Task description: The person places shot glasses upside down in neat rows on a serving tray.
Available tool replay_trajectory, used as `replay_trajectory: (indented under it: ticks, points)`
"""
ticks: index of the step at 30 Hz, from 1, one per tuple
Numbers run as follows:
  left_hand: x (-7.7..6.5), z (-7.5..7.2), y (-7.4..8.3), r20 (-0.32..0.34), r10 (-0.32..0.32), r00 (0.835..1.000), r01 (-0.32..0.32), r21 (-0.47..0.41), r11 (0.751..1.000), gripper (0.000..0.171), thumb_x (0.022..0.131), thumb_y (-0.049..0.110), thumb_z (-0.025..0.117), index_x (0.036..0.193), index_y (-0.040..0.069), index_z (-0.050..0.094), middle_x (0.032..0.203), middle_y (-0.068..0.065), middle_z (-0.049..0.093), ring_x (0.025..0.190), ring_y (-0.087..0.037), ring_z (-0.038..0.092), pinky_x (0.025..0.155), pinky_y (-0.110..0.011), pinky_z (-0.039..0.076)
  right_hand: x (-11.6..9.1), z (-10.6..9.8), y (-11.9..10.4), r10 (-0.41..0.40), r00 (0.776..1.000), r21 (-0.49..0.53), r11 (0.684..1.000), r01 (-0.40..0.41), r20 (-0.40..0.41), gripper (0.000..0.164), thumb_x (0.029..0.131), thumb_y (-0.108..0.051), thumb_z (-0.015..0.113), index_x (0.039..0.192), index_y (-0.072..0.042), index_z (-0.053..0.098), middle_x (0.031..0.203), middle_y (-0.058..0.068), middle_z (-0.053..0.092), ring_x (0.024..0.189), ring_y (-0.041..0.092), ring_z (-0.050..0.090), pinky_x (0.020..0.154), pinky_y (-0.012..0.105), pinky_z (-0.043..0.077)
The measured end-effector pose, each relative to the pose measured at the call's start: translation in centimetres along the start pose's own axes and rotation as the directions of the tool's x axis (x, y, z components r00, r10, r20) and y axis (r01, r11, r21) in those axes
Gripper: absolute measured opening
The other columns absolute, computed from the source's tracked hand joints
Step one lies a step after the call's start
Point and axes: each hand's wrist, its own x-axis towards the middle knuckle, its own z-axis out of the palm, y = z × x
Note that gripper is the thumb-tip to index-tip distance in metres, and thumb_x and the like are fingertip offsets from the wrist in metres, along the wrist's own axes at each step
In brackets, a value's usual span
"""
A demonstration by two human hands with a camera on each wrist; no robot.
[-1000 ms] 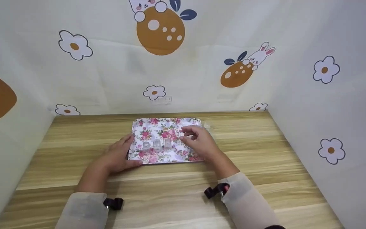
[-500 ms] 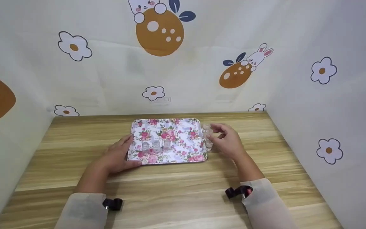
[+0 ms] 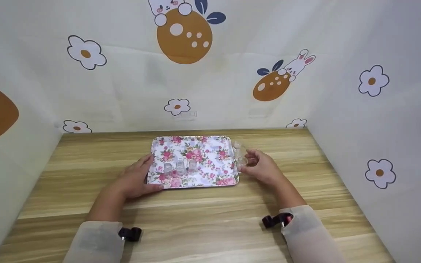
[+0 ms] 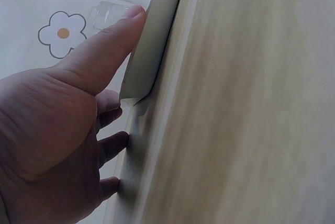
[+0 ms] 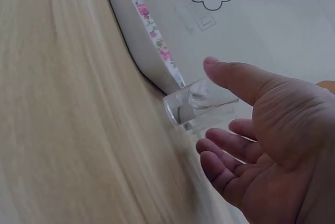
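A floral tray (image 3: 210, 175) lies on the table with three small clear glasses standing on it, among them a left one (image 3: 168, 168), a middle one (image 3: 180, 167) and a right one (image 3: 192, 166). My left hand (image 3: 135, 179) grips the tray's near left corner, thumb on the front rim and fingers along the side. Beside the tray's right edge, my right hand (image 3: 263, 168) has its thumb and fingers spread around a clear glass (image 5: 186, 106). In the right wrist view, gaps show between that glass and the fingertips. Another clear glass (image 3: 237, 145) stands farther back.
The wood-grain table (image 3: 196, 223) extends toward me and to both sides. A patterned fabric wall (image 3: 130, 87) rises right behind the table's back edge, with similar walls on the left and right.
My right hand has moved right from over the tray to the glasses beside it, then slightly nearer to me with the fingers around the nearer glass. My left hand and the tray stay put.
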Motion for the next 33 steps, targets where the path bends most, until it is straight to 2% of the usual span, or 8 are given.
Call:
replay_trajectory:
  ticks: [7,10,12,24,33]
  points:
    - [0.06,0.07,0.0,0.001,0.004,1.0,-0.004,-0.006,1.0,0.122,0.089,0.071,0.075,0.173,0.011,0.011,0.182,-0.015,0.006,0.164,-0.056,0.01,0.13,-0.077,0.005,-0.23,0.41,0.35,0.002,1.0,-0.088,0.996,-0.002,0.005,0.052,0.084,-0.029,0.093,0.127,-0.005,0.073,0.118,0.012,0.078,0.11,0.024,0.074,0.1,0.038,0.062]
    - [0.09,0.12,-0.1,-0.014,0.019,1.0,-0.019,0.002,1.0,0.122,0.089,0.07,0.075,0.173,0.01,0.012,0.182,-0.015,0.008,0.164,-0.055,0.012,0.129,-0.078,0.007,-0.27,0.5,0.44,-0.016,1.0,-0.112,0.994,0.015,-0.007,0.04,0.083,-0.026,0.093,0.115,-0.009,0.078,0.109,0.008,0.08,0.102,0.019,0.074,0.095,0.033,0.061]
    - [0.1,0.15,-0.17,-0.023,0.029,0.999,-0.029,0.009,1.0,0.121,0.089,0.069,0.076,0.173,0.009,0.012,0.182,-0.016,0.009,0.163,-0.055,0.013,0.129,-0.079,0.007,-0.28,0.55,0.5,-0.033,0.999,-0.124,0.992,0.032,-0.008,0.036,0.083,-0.024,0.093,0.113,-0.01,0.079,0.106,0.007,0.08,0.1,0.018,0.073,0.093,0.031,0.06]
    - [-0.06,0.14,-0.15,-0.024,0.03,0.999,-0.03,0.002,1.0,0.122,0.089,0.069,0.076,0.173,0.009,0.011,0.182,-0.016,0.007,0.163,-0.056,0.011,0.128,-0.08,0.006,-0.47,0.62,0.37,-0.083,0.997,-0.136,0.987,0.082,-0.002,0.029,0.084,-0.018,0.09,0.11,-0.01,0.08,0.105,0.006,0.081,0.098,0.016,0.073,0.093,0.032,0.061]
    - [-0.19,-0.03,0.07,-0.017,0.024,1.0,-0.024,0.0,1.0,0.122,0.089,0.07,0.075,0.173,0.01,0.01,0.182,-0.015,0.005,0.163,-0.057,0.011,0.128,-0.079,0.007,-0.55,-0.09,-0.33,-0.039,0.999,-0.09,0.995,0.037,-0.015,0.03,0.085,-0.022,0.089,0.111,-0.012,0.077,0.104,0.005,0.078,0.097,0.018,0.071,0.084,0.026,0.06]
